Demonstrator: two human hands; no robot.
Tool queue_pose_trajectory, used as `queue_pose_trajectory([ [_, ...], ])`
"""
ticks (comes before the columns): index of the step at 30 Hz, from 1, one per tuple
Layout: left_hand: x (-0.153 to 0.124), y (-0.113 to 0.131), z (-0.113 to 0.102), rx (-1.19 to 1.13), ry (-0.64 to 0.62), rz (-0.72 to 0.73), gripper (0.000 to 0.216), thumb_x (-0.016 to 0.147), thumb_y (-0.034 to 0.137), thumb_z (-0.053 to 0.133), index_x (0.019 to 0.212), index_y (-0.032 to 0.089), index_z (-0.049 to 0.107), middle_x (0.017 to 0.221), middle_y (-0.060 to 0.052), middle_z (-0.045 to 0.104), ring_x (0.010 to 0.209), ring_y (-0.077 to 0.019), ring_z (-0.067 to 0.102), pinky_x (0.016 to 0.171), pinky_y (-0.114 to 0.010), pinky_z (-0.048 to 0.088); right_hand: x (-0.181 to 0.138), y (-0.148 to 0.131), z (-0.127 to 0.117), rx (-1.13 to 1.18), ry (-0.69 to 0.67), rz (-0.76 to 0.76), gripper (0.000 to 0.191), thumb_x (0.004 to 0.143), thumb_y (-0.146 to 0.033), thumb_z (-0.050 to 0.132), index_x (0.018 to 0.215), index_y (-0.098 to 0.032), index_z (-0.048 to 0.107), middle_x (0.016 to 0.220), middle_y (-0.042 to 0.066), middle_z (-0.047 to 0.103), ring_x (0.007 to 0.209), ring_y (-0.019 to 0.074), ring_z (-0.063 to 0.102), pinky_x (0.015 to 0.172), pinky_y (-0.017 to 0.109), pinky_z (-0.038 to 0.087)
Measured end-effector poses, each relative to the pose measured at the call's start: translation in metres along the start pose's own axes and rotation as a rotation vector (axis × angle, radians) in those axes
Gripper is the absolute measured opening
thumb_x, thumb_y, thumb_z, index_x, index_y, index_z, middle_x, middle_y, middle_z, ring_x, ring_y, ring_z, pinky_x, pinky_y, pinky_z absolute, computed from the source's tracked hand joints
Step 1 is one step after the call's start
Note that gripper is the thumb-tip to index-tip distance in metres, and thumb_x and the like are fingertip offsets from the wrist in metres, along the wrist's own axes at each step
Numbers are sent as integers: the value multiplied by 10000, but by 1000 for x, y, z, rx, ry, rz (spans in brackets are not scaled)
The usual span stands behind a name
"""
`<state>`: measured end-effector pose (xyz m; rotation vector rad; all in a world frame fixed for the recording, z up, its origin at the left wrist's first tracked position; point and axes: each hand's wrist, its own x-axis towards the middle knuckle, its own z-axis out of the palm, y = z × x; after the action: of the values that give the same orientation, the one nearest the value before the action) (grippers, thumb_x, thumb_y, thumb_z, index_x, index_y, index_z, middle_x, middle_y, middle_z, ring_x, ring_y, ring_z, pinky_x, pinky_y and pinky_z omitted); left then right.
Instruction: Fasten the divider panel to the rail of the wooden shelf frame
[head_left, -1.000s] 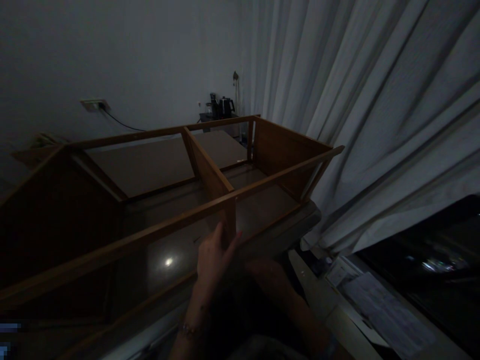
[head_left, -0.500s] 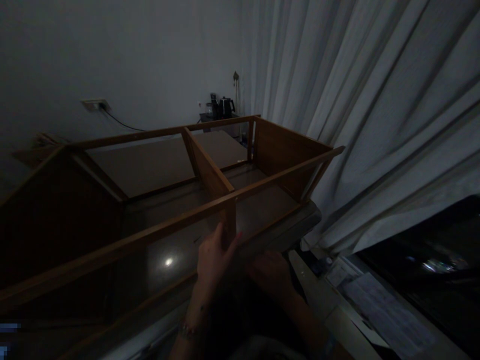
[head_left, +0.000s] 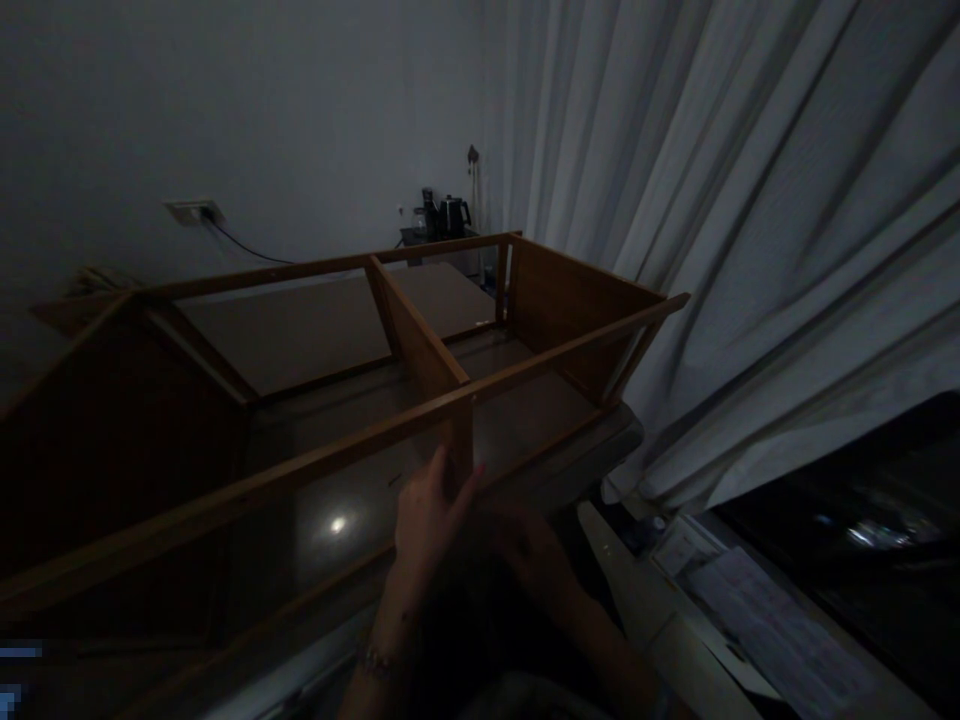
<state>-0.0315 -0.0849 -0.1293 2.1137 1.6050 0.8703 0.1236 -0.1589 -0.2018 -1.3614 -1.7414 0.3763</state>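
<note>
A brown wooden shelf unit (head_left: pixel 352 436) lies on its back, with its long rails running across the view. One of its shelf boards (head_left: pixel 420 330) crosses the middle of the frame. My left hand (head_left: pixel 429 515) grips the near end of that board, below the front rail, with the thumb on the right side and fingers on the left. To its right, apart from it, is my right hand (head_left: pixel 534 560), dim and smeared by motion. Its fingers are too dark to read, and I cannot tell whether it holds anything.
A white curtain (head_left: pixel 622 150) hangs along the right side. Papers (head_left: pixel 765 620) lie at the lower right beside a dark glossy screen-like surface (head_left: pixel 862 510). A black kettle (head_left: pixel 451 215) stands at the back near the wall. A plug sits in the wall socket (head_left: pixel 191 211).
My right hand has shifted slightly and turned near the lower middle. My left hand keeps its grip on the shelf board, and the shelf unit stays in place.
</note>
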Motion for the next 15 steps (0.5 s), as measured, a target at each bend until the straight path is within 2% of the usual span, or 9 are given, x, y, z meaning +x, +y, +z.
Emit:
queue_pose_trajectory([
  [4,0,1,-1,-1,-5,2,480,868,580,422,1147,200,515,912,-77,697,778,-207,672,640,-280,479,3,4,-1,-74,-110,-189,231,970,-267,430,960,-225,657,869,43,708,835,175,632,816,329,479],
  [6,1,2,-2,8,-11,1,489,866,583,422,1147,193,515,901,-80,698,769,-207,673,633,-277,478,6,4,-3,-86,-139,-237,231,967,-268,443,930,-223,667,855,36,714,833,168,637,818,316,484],
  [9,1,1,-2,25,-10,-11,518,861,590,428,1163,178,512,894,-88,700,772,-211,674,635,-279,481,10,3,-11,-50,-219,-285,202,955,-260,473,1058,-229,645,982,28,715,926,161,641,864,294,490],
  [12,1,1,-1,31,-8,-20,525,858,595,429,1162,177,516,914,-94,701,791,-216,673,658,-288,487,11,5,-19,-41,-327,-330,293,941,-190,481,1213,-249,575,1144,15,673,1054,148,612,933,274,473],
  [15,1,1,0,33,-2,-8,514,862,587,428,1158,178,521,911,-92,702,784,-214,672,658,-289,486,10,9,-21,-58,-328,-368,344,918,-127,484,1227,-250,571,1159,18,669,1055,140,615,912,261,490],
])
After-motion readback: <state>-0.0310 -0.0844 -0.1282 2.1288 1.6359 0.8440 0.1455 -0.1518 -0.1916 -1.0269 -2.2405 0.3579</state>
